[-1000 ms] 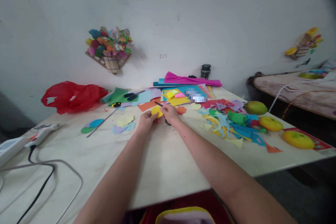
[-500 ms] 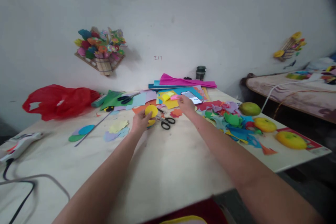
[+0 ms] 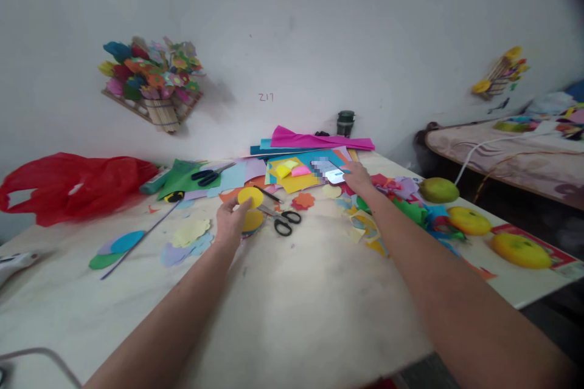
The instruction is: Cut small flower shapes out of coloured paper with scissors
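A flat yellow paper circle is pinched between the thumb and fingers of the left hand, and is held up over the white tabletop, left of its middle. Just below it, a second yellow paper circle is seen beside the same hand; whether that one is also gripped cannot be told. The right hand is stretched out farther across the table, with its fingertips placed at the right edge of a smartphone with a lit screen; whether the phone is grasped or merely touched cannot be made out.

Between the hands, scissors with black ring handles are laid flat, their blades pointed toward the yellow circles. Just behind them a thin dark pencil-like stick is seen, and an orange flower-shaped paper cutout is set nearby. To the left of the left hand, pale yellow paper with a scalloped edge is laid over lilac and blue pieces. Heaped coloured paper scraps are partly hidden by the right forearm, and beside them a green mango-like fruit and two yellow ones are lined up.
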Demonstrator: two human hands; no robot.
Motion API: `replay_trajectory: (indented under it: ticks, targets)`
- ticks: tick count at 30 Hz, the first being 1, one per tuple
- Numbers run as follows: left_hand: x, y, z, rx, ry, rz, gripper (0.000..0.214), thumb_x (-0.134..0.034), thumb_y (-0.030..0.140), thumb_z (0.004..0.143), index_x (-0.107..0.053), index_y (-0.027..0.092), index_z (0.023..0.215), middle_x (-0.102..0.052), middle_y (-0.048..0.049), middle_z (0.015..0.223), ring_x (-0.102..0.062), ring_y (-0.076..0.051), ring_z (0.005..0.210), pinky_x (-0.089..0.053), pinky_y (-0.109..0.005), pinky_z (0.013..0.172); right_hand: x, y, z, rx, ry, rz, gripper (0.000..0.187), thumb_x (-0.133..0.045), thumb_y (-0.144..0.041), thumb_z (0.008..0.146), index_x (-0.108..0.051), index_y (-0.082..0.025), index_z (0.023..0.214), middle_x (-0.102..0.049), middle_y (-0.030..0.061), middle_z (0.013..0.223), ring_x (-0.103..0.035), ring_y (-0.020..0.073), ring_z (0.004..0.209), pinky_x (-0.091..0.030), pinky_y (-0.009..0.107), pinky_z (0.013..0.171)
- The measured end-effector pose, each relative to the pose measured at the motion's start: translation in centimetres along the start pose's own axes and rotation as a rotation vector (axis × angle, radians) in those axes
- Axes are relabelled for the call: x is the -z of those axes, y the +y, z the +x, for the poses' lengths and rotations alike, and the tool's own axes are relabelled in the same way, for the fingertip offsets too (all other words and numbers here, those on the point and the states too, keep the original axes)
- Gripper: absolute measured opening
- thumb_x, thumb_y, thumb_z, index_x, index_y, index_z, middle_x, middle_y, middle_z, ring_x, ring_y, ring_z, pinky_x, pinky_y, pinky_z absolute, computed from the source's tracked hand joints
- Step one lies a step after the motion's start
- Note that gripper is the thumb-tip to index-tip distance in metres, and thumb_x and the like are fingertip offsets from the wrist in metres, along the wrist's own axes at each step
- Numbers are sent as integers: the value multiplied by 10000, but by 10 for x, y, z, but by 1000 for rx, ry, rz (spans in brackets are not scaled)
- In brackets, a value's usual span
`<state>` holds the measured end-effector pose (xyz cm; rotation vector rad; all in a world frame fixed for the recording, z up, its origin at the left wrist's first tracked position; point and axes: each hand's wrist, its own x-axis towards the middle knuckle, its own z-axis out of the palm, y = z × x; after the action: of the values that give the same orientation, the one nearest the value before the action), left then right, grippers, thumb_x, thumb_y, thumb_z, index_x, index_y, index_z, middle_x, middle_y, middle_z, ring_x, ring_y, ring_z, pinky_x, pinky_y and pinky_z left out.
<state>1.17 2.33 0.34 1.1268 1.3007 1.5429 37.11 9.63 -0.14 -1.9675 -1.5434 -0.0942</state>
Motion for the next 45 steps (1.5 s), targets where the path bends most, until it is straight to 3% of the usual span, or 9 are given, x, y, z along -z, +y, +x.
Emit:
replay_trajectory:
  ticks: [8, 17, 27, 33, 38, 41, 45]
  targets:
    - [2, -12, 1, 25, 101, -35, 369, -763, 429, 555, -661, 172, 800, -647, 0, 666, -598, -162, 572, -464, -264, 551, -11, 10, 4, 66, -47, -8, 426, -482, -157, 812, -747, -164, 1145, -550, 114, 1423, -495, 281, 1305, -373, 373, 1092]
    - [-3, -8, -4, 21, 75, -67, 375, -756, 446, 518, -637, 175, 749, -621, -4, 633, -577, -170, 576, -438, -269, 550, -7, 3, 1, 130, -105, -123, 445, -405, -122, 867, -737, -144, 1163, -524, 123, 1455, -445, 259, 1365, -319, 363, 1125]
    - [-1, -11, -3, 28, 57, -56, 369, -749, 452, 541, -657, 162, 749, -633, -11, 636, -575, -168, 573, -433, -268, 552, -3, 2, 1, 191, -147, -157, 447, -403, -106, 857, -763, -140, 1120, -538, 128, 1445, -456, 297, 1353, -333, 391, 1115]
    - [-1, -11, -5, 33, 57, -80, 407, -780, 457, 517, -659, 156, 763, -640, -14, 633, -581, -166, 553, -442, -269, 546, -4, 3, 5, 164, -94, -126, 448, -428, -105, 841, -739, -135, 1163, -585, 130, 1393, -482, 285, 1331, -357, 392, 1111]
    - [-1, -10, -5, 32, 33, -55, 468, -804, 500, 505, -670, 159, 796, -652, -16, 635, -613, -179, 571, -465, -277, 552, -1, -1, 6, 156, 24, -66, 406, -454, -113, 835, -749, -138, 1113, -646, 118, 1314, -537, 260, 1271, -381, 361, 1093]
    - [-1, -12, -3, 20, 30, -16, 470, -805, 530, 501, -663, 156, 747, -628, -8, 595, -600, -171, 549, -457, -272, 539, 5, -14, 3, 101, 43, -22, 359, -476, -148, 848, -753, -157, 1077, -682, 123, 1245, -616, 260, 1144, -460, 339, 978]
    - [-3, -12, -3, -14, -1, 7, 441, -801, 529, 517, -659, 156, 704, -612, -1, 590, -570, -148, 524, -436, -255, 517, 12, -46, -8, 41, 3, 58, 303, -480, -273, 915, -760, -156, 908, -748, 103, 864, -677, 230, 865, -482, 299, 765]
